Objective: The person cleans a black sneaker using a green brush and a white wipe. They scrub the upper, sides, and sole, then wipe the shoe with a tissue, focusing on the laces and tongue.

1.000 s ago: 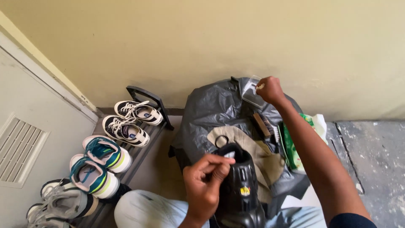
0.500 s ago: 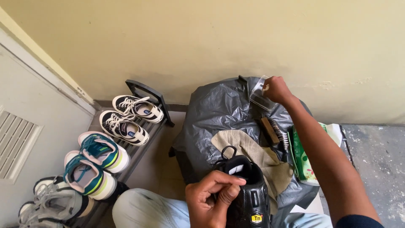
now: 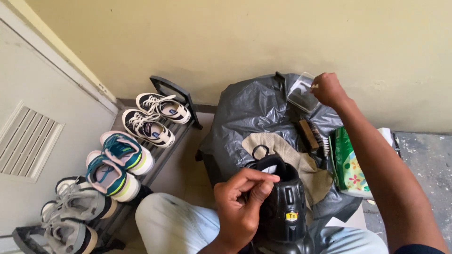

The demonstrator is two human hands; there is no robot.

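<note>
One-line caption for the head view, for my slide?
Left hand grips a black boot while right hand holds a clear plastic box over a grey bag.

At the lower left of the frame you are looking down on a dark slatted shoe rack (image 3: 181, 96), which is carrying three pairs in a row: black-and-white laced sneakers (image 3: 155, 117) at its upper end, teal-and-white trainers (image 3: 117, 162) in the middle, grey sneakers (image 3: 77, 211) at the bottom corner. The floor (image 3: 421, 153) is showing bare and grey at the right edge. Directly on it, in the centre, a crumpled grey plastic sheet (image 3: 245, 117) is lying, with a green patterned packet (image 3: 348, 164) just beside it.
</note>
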